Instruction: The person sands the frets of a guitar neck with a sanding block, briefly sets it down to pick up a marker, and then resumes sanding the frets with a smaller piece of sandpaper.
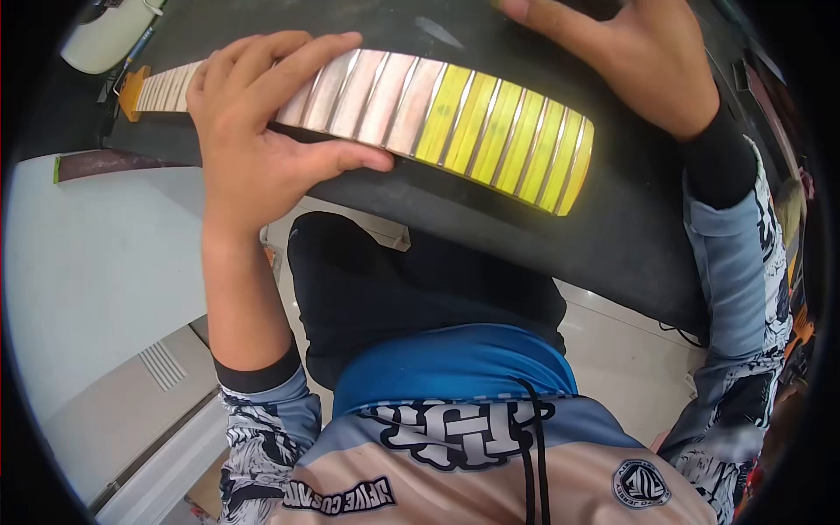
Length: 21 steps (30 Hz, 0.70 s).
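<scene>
A guitar neck (385,103) lies across the dark work surface, its fretboard facing up. Bare metal frets show between strips of tape, pale on the left part and bright yellow on the wide right end. My left hand (249,122) is closed around the middle of the neck, thumb along the near edge and fingers over the far side. An orange piece (131,94) sits at the narrow left end. My right hand (643,61) is at the top edge, beyond the yellow end and apart from the neck. Its thumb is stretched out to the left; the other fingers are out of frame.
The black work surface (604,236) runs under the neck, its near edge above my legs. A white rounded object (105,39) and a thin blue tool (140,45) lie at the upper left. A pale panel (105,254) stands left. A black cable (678,334) hangs at the right.
</scene>
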Available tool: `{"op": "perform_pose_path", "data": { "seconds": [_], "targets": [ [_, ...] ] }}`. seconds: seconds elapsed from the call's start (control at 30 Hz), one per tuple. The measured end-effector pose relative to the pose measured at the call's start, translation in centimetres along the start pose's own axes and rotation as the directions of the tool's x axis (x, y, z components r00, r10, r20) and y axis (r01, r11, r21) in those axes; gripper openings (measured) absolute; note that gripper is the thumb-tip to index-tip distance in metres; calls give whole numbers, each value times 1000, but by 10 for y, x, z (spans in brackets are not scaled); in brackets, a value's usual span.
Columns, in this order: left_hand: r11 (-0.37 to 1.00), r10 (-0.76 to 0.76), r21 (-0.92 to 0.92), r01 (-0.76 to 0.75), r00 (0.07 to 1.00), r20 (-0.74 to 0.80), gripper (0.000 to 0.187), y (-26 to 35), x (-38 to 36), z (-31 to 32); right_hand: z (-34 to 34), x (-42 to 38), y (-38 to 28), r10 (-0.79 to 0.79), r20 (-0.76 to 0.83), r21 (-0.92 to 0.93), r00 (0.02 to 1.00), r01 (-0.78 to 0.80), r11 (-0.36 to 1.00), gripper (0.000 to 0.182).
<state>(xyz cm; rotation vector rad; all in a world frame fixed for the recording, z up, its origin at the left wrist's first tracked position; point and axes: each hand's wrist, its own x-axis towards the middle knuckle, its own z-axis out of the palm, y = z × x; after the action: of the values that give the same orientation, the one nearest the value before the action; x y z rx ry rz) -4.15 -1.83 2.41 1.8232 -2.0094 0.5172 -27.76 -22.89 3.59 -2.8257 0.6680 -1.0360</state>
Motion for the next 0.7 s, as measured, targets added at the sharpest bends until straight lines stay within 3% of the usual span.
{"op": "perform_pose_path", "data": {
  "seconds": [0.03,0.07,0.17,0.2,0.3,0.33,0.43,0.47,0.57,0.7],
  "targets": [
    [1000,-6,-4,6,1000,1,88,0,0,0,-2,1,-7,67,20,-24,998,-67,997,80],
    [1000,-15,-8,15,1000,-1,87,0,-1,0,21,-2,-13,-195,-289,-104,937,172,980,82],
    [1000,-9,27,9,1000,-17,85,-1,-5,0,16,7,15,-154,-82,344,985,173,923,84],
    [1000,4,5,-3,1000,-24,84,-1,-4,1,15,7,11,-114,-31,335,993,118,935,84],
    [1000,-7,17,7,1000,-8,83,-3,-5,-1,20,11,15,-159,-22,437,987,153,886,81],
    [1000,1,10,-1,1000,-19,82,-5,-5,0,17,11,11,-143,-10,355,990,137,925,80],
    [999,43,18,-41,996,-76,82,-4,-2,1,21,12,11,-162,-16,348,987,158,924,77],
    [990,-106,-104,99,992,-67,81,6,-6,-3,25,12,13,-164,-31,408,986,162,898,76],
    [995,-98,30,99,995,-24,81,-6,-12,3,31,16,10,-152,-44,543,987,152,826,74],
    [993,-115,4,115,993,-12,80,-5,-13,0,24,14,-7,-94,17,613,995,64,788,74]
  ]
}}
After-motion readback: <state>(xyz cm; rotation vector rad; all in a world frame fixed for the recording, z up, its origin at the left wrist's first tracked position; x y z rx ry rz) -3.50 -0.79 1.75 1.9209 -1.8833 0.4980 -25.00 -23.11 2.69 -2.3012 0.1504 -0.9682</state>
